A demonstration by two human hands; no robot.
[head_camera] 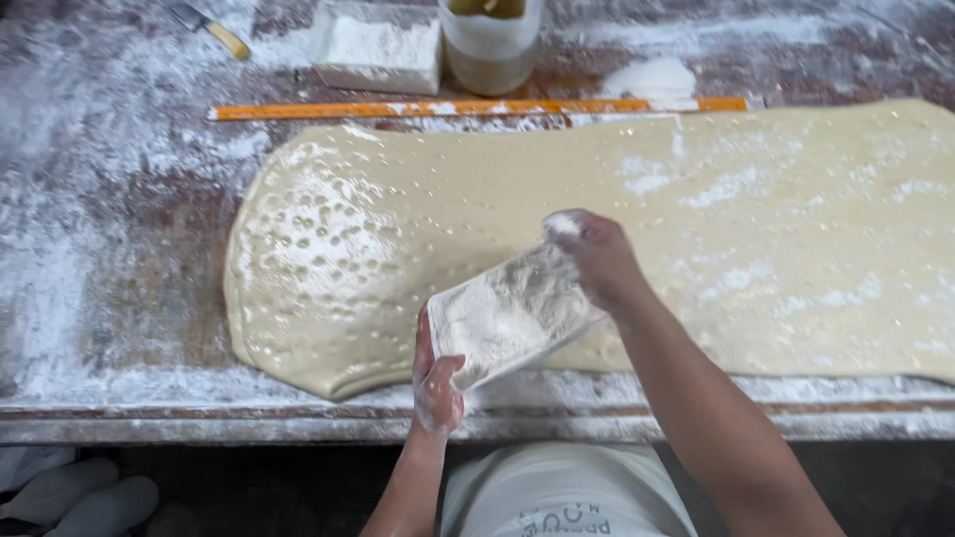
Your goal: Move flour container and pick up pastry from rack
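Note:
A wide sheet of pale dough (477,199) lies rolled out across the floured wooden table (109,249), its left part dimpled with small holes. Over its near edge I hold a flat rectangular tray of flour (507,313), tilted. My left hand (436,383), dusted white, grips the tray's near left corner. My right hand (597,259) holds its far right end, fingers coated in flour. Patches of loose flour lie on the right half of the dough.
Along the far edge of the dough lies a long orange ruler (477,106). Behind it stand a white tray of flour (378,45), a clear tub of yellowish liquid (492,45) and a yellow-handled knife (214,30). The table's front edge (199,423) is near my body.

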